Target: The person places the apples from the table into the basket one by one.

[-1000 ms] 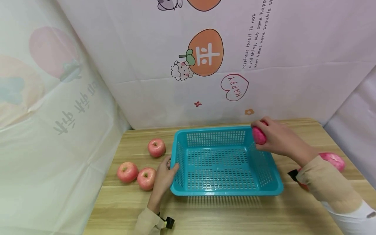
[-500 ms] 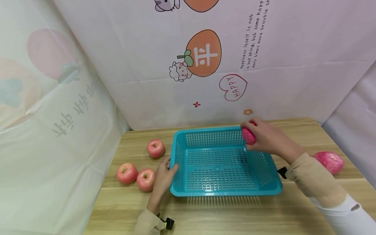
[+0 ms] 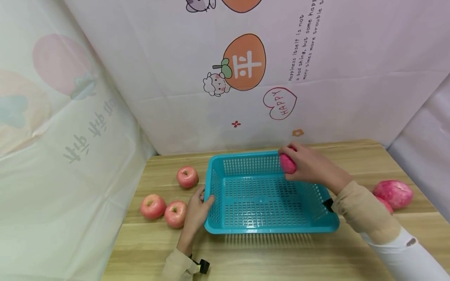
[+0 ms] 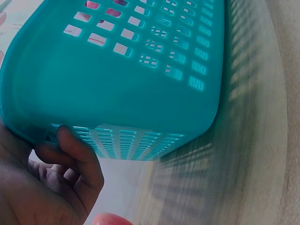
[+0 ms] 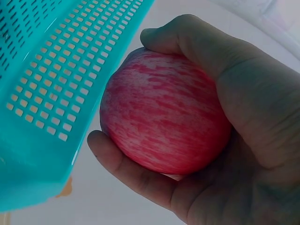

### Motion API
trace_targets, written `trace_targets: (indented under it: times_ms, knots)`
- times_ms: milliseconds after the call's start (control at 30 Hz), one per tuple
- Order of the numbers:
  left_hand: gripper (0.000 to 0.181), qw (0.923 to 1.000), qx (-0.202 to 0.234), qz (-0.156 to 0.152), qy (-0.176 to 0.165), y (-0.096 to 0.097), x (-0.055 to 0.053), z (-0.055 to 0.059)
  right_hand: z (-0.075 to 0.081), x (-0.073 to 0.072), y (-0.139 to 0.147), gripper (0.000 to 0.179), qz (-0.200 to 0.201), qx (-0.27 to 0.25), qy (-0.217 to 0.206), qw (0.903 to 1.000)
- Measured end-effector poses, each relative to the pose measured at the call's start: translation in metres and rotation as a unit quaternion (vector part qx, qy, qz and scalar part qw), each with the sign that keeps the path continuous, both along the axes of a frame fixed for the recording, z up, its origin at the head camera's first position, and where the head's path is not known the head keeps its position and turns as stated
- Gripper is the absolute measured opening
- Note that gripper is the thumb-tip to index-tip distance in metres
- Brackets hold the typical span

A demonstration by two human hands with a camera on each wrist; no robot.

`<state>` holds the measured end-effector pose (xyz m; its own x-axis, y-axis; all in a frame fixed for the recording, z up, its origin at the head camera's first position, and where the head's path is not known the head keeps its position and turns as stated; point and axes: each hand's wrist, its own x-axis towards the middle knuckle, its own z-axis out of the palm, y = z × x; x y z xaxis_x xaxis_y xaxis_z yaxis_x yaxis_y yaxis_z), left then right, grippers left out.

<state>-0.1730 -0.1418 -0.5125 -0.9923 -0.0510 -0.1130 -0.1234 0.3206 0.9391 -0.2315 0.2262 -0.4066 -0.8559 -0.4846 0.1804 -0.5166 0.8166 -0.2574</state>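
A turquoise perforated plastic basket (image 3: pixel 260 230) sits on the wooden table. My left hand (image 3: pixel 197 210) grips its left rim, thumb over the edge; in the left wrist view, curled fingers (image 4: pixel 77 159) show under the rim. My right hand (image 3: pixel 309 164) holds a round, red-streaked pink fruit (image 3: pixel 288 164) above the back right part of the basket. The right wrist view shows that fruit (image 5: pixel 164 112) between thumb and fingers, beside the basket's perforated wall (image 5: pixel 61 79). The fruit's exact kind is unclear.
Three apples (image 3: pixel 187 177) lie left of the basket, one close to my left wrist. On the right lies a large pink oval fruit (image 3: pixel 393 194), with a smaller pink fruit (image 3: pixel 384 204) partly behind my sleeve. A printed cloth (image 3: pixel 197 125) hangs behind the table.
My right hand has moved left with the pink fruit, from the basket's right rim to over its inside. My left hand has stayed on the left rim.
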Motion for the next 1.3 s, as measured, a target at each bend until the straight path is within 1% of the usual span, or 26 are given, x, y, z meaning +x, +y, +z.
trace_targets:
  times_ms: [233,367,600,900,1300]
  knots:
    - [0.051,0.9999,0.010,0.000,0.003,0.001,-0.001,0.002,-0.002,-0.002,-0.012,0.060,0.013,-0.002,-0.003,0.9999]
    - [0.052,1.0000,0.007,0.002,0.007,0.001,0.000,0.002,-0.004,-0.005,-0.020,0.061,0.020,-0.006,-0.014,0.9997]
    - [0.053,0.9999,0.006,0.010,-0.001,0.001,0.001,0.002,-0.010,-0.011,-0.037,0.063,0.029,-0.007,-0.031,0.9991]
    - [0.051,0.9999,0.012,0.004,0.003,0.002,0.000,0.003,-0.019,-0.014,-0.061,0.067,0.040,-0.003,-0.056,0.9976]
    - [0.050,0.9999,0.002,0.003,0.010,0.001,0.001,0.003,-0.028,-0.017,-0.089,0.063,0.075,0.015,-0.059,0.9953]
